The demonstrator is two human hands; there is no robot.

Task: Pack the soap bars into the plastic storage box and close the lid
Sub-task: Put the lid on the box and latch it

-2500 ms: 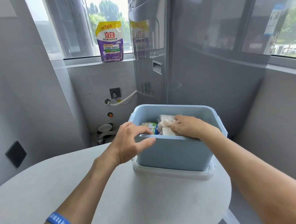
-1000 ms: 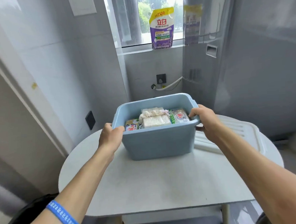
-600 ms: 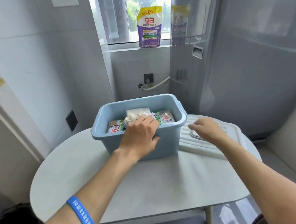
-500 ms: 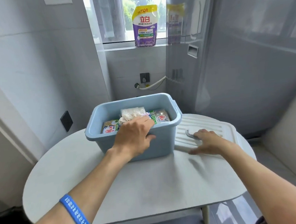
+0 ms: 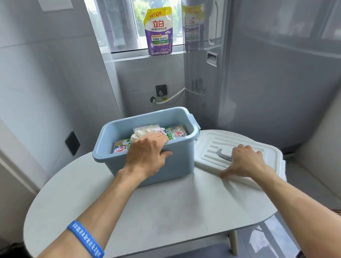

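Observation:
A light blue plastic storage box (image 5: 116, 164) stands on the white oval table (image 5: 150, 209), uncovered. Several wrapped soap bars (image 5: 177, 133) lie packed inside it. My left hand (image 5: 147, 156) grips the box's near rim, fingers curled over the edge and thumb on the outer wall. The white ribbed lid (image 5: 212, 146) lies flat on the table to the right of the box, with a grey handle (image 5: 223, 155) on top. My right hand (image 5: 245, 162) rests on the lid next to the handle, fingers over the top and thumb at the lid's near edge.
A purple detergent pouch (image 5: 158, 30) stands on the window sill behind. A tall grey appliance (image 5: 261, 63) fills the right side, close behind the table. A wall socket with a white hose (image 5: 169, 98) sits below the sill. Walls close in on the left.
Both hands had held the box's ends. My left hand has since moved to the near rim, and my right hand has gone to the lid and settled by its handle.

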